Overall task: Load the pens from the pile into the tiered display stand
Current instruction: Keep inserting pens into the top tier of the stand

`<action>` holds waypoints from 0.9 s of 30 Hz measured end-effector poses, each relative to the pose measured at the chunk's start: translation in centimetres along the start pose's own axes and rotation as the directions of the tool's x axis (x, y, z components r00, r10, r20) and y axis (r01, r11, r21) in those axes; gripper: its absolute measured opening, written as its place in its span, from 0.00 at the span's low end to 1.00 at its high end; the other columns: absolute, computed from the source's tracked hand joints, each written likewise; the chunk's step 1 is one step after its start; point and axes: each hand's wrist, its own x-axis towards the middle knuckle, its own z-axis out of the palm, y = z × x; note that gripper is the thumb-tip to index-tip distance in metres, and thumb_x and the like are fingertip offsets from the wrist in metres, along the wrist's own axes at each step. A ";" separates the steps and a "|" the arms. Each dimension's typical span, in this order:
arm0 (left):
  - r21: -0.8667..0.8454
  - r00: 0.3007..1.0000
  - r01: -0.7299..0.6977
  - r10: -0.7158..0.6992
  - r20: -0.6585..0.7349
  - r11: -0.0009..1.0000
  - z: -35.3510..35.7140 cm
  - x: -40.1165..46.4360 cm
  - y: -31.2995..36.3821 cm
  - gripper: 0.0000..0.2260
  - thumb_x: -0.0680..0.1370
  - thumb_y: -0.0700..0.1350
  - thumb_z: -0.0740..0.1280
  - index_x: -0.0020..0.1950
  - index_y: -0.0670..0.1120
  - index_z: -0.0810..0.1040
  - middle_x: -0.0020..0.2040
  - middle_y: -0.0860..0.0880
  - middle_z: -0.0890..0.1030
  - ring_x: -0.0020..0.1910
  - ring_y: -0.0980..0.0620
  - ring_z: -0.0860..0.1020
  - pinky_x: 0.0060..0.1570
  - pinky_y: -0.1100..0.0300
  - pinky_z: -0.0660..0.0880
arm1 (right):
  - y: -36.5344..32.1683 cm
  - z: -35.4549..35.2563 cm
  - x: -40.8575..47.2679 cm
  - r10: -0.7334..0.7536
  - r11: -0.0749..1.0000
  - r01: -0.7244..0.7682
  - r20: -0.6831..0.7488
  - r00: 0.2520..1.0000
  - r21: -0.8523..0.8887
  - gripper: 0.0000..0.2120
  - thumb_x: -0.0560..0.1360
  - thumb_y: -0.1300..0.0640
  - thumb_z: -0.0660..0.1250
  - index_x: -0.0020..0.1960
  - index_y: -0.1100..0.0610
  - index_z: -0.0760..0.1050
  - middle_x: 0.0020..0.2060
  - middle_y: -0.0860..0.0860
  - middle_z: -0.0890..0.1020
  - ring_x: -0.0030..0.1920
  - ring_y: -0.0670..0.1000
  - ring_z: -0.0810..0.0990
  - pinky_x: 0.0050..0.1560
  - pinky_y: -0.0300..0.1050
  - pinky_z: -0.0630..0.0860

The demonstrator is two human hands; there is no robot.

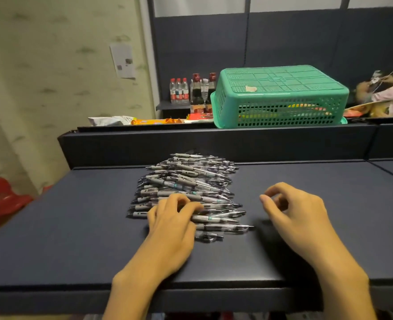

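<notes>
A pile of pens [186, 181] with grey grips and clear barrels lies on the dark blue shelf [75, 227], stacked in rough rows. My left hand [172, 225] rests on the near part of the pile, its fingers curled over a few pens. My right hand [294, 213] hovers just right of the pile with fingers loosely curled, holding nothing. No tiered display stand is in view.
A raised dark ledge [214, 144] runs behind the pile. On it sits an upturned green plastic basket [281, 98], with snack packets [154, 121] to its left and drink bottles [191, 91] behind. Another person [389, 93] is at the far right. A red stool [1, 197] stands low left.
</notes>
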 end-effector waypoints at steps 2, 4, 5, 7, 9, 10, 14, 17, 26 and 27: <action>-0.028 0.999 0.011 -0.010 0.050 1.000 -0.2 -0.2 0.2 0.27 0.72 0.56 0.45 0.69 0.58 0.66 0.61 0.62 0.61 0.62 0.67 0.53 0.62 0.71 0.40 | 0.2 0.1 0.3 -0.031 1.000 0.031 0.026 0.999 0.004 0.05 0.76 0.50 0.67 0.43 0.48 0.76 0.29 0.42 0.77 0.34 0.44 0.76 0.39 0.47 0.75; -0.013 0.995 0.001 0.000 0.098 1.000 -0.4 -0.4 -0.1 0.31 0.67 0.58 0.46 0.71 0.60 0.62 0.67 0.63 0.59 0.68 0.65 0.51 0.65 0.70 0.38 | 0.2 0.2 0.6 -0.064 0.998 0.063 0.052 0.997 0.019 0.05 0.77 0.49 0.67 0.43 0.48 0.75 0.28 0.42 0.77 0.34 0.44 0.76 0.39 0.48 0.75; 0.008 0.994 -0.010 0.009 0.113 1.000 -0.4 -0.5 -0.3 0.31 0.67 0.57 0.49 0.72 0.60 0.60 0.69 0.63 0.58 0.71 0.63 0.50 0.68 0.67 0.39 | 0.1 0.2 0.7 -0.082 0.996 0.080 0.063 0.995 0.031 0.05 0.77 0.49 0.67 0.43 0.48 0.75 0.29 0.42 0.77 0.34 0.44 0.76 0.39 0.47 0.75; 0.048 0.989 -0.019 0.012 0.145 0.999 -0.6 -0.3 -0.5 0.32 0.68 0.54 0.55 0.73 0.61 0.58 0.70 0.61 0.56 0.72 0.61 0.49 0.70 0.62 0.42 | 0.0 0.3 0.9 -0.119 0.992 0.115 0.079 0.990 0.059 0.05 0.77 0.49 0.67 0.43 0.48 0.75 0.29 0.42 0.77 0.35 0.43 0.76 0.39 0.46 0.75; 0.079 0.985 -0.026 0.012 0.172 0.997 -0.7 0.2 -0.5 0.32 0.68 0.53 0.59 0.73 0.60 0.58 0.70 0.60 0.57 0.72 0.59 0.51 0.69 0.61 0.44 | -0.1 0.3 1.0 -0.146 0.986 0.138 0.088 0.985 0.089 0.05 0.77 0.49 0.67 0.44 0.48 0.76 0.30 0.43 0.77 0.35 0.44 0.76 0.39 0.47 0.75; 0.097 0.983 -0.031 0.013 0.181 0.995 -0.7 0.6 -0.5 0.32 0.68 0.53 0.59 0.73 0.59 0.59 0.70 0.59 0.58 0.71 0.58 0.52 0.70 0.59 0.46 | -0.1 0.4 1.0 -0.158 0.984 0.148 0.093 0.983 0.102 0.05 0.77 0.49 0.66 0.44 0.48 0.76 0.29 0.43 0.77 0.35 0.44 0.76 0.39 0.47 0.75; 0.160 0.979 -0.058 0.025 0.204 0.985 -0.2 1.9 -0.4 0.34 0.67 0.59 0.56 0.73 0.57 0.61 0.68 0.56 0.59 0.70 0.54 0.53 0.71 0.53 0.52 | -0.2 0.3 1.3 -0.186 0.979 0.174 0.128 0.974 0.103 0.05 0.77 0.47 0.65 0.44 0.47 0.74 0.29 0.43 0.76 0.35 0.44 0.75 0.39 0.47 0.75; 0.168 0.975 -0.067 0.029 0.220 0.984 0.1 2.6 0.1 0.34 0.65 0.61 0.55 0.73 0.56 0.61 0.66 0.56 0.60 0.68 0.55 0.54 0.69 0.53 0.53 | 0.4 -0.3 1.5 -0.181 0.981 0.170 0.131 0.975 0.092 0.05 0.77 0.47 0.65 0.44 0.46 0.74 0.29 0.43 0.76 0.34 0.44 0.75 0.39 0.46 0.75; 0.372 0.961 -0.139 0.035 0.275 0.918 -0.7 3.0 1.1 0.25 0.65 0.62 0.52 0.59 0.54 0.65 0.52 0.55 0.64 0.52 0.53 0.62 0.59 0.53 0.60 | 1.6 -1.4 1.0 -0.176 0.983 0.170 0.099 0.979 0.062 0.05 0.77 0.48 0.65 0.44 0.48 0.75 0.29 0.43 0.76 0.35 0.45 0.75 0.38 0.47 0.75; 0.377 0.956 -0.150 0.038 0.290 0.914 -0.7 3.2 1.3 0.22 0.67 0.61 0.54 0.57 0.53 0.65 0.51 0.55 0.65 0.51 0.52 0.62 0.58 0.54 0.61 | 1.7 -1.5 1.0 -0.169 0.985 0.163 0.107 0.980 0.066 0.06 0.77 0.47 0.65 0.44 0.48 0.75 0.29 0.43 0.76 0.35 0.45 0.75 0.38 0.48 0.76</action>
